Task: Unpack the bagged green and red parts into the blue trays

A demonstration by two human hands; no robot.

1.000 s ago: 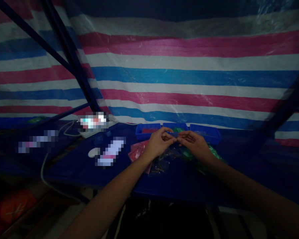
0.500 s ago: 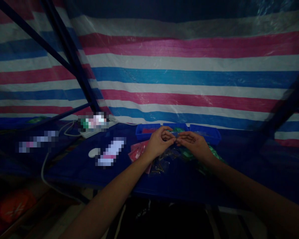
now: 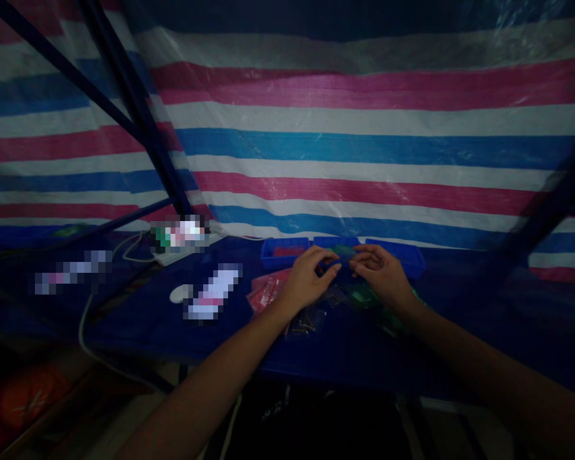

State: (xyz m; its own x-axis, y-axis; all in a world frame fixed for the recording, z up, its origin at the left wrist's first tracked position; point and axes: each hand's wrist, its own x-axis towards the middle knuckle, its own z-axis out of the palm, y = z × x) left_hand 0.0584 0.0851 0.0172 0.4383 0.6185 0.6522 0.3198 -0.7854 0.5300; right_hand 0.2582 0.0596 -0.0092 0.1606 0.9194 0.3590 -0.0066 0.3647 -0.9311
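Observation:
My left hand (image 3: 311,276) is raised over the blue table, its fingers curved and the thumb tip a little apart from them. Facing it, my right hand (image 3: 382,275) has its thumb and fingers drawn together; anything small between them is too dark to make out. A hazy green patch (image 3: 343,250) shows between the hands, and I cannot tell whether it is a held bag or tray contents. Pink plastic bags (image 3: 267,291) lie beside my left hand. Clear bags with small metal pieces (image 3: 306,322) lie below, and green bags (image 3: 364,297) are under my right hand.
Blue trays stand in a row behind my hands: a left tray (image 3: 271,260) with pink contents, a middle one, and a right tray (image 3: 414,260). Further left are a white round object (image 3: 181,294), a blurred-out phone-like shape (image 3: 214,292) and a white cable (image 3: 84,319). A striped sheet (image 3: 364,153) hangs behind.
My hands have moved slightly apart; their fingertips were together before. My left thumb has come away from its fingers, and the green patch between the hands looks duller.

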